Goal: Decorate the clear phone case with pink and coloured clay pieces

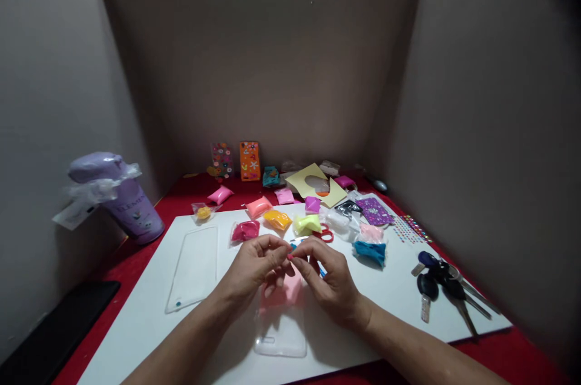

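- At the left of the frame, a purple cup (138, 212) is leaning outward, and a dark flat object (63, 324) is lying at the lower left.
- Toward the upper middle, a decorated orange phone case (250, 161) is standing at the back of the red desk (177, 206).
- Across the middle, coral (258, 207), orange (277, 219), crimson (245, 230) and yellow (307, 224) packets are crowding the space just beyond you; red-handled scissors (327, 233) are lying close behind your fingers, partly hidden.
- At right of centre, a blue packet (370, 253) is resting near your right hand (329, 273); a bunch of keys (447, 288) is sitting farther right, well apart.
- Left of centre, a clear case (193, 267) is lying flat on the white board (136, 336).
- At the frame's centre, your left hand (256, 264) and right hand are pinching a small pink piece (290, 256), fingertips nearly meeting; it is looking tiny, its exact shape too small to tell.
- Below it, at lower centre, a second phone case (281, 339) is lying on the board, its near part showing clear, its far part showing pink; your hands are covering its top end.
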### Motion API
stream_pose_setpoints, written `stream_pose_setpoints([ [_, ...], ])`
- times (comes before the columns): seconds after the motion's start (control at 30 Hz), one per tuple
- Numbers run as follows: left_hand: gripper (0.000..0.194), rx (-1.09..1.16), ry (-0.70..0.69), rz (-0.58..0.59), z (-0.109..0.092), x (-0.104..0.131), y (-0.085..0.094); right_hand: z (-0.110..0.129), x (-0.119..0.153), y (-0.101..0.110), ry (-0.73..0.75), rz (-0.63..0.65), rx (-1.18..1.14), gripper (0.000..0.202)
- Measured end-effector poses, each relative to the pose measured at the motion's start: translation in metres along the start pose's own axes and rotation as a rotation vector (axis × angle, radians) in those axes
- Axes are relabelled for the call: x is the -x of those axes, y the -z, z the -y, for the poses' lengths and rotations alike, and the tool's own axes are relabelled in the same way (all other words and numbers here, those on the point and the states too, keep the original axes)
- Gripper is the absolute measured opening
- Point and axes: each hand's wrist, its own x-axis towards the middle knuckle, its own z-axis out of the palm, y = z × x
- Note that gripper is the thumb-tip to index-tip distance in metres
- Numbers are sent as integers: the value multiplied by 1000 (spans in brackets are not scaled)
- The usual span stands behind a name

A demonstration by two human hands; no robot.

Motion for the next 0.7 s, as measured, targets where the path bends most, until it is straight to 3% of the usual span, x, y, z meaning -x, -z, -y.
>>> stream_pose_setpoints([
  [0.13,28,2,-7,10,1,0,2,0,2,1,8,-61,34,7],
  [0.4,31,26,13,37,1,0,-2,0,3,0,58,-31,19,9],
  [0.7,28,147,84,124,0,0,1,4,2,3,-29,-111,-12,8],
])
